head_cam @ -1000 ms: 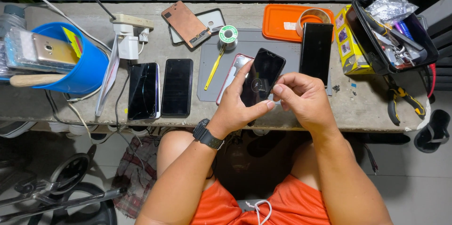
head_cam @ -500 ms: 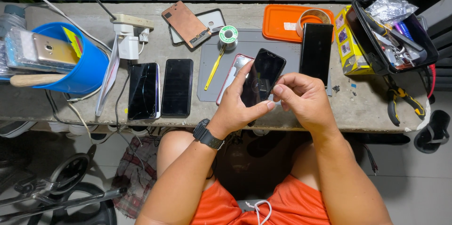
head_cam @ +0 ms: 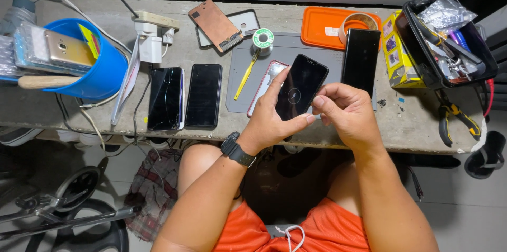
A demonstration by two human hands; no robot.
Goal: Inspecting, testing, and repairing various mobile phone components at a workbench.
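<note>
My left hand (head_cam: 272, 120) grips a black smartphone (head_cam: 300, 86) by its lower end, thumb on the right edge, fingers along the left side. The screen faces up and shows a small round charging icon. My right hand (head_cam: 346, 112) is curled at the phone's lower right corner, fingertips pinched against its bottom edge; whatever it pinches is too small to make out. The phone hovers over a grey work mat (head_cam: 288, 50) on the concrete bench. Under the held phone lies a red-rimmed phone (head_cam: 265, 86), partly hidden.
Two dark phones (head_cam: 185, 98) lie left of the mat, a third phone (head_cam: 360, 58) to its right. A solder spool (head_cam: 262, 39), yellow tool (head_cam: 243, 75), orange tray (head_cam: 323, 26) with a tape roll, blue bucket (head_cam: 100, 80), power adapter (head_cam: 149, 41), black tool bin (head_cam: 455, 41) and pliers (head_cam: 450, 116) crowd the bench.
</note>
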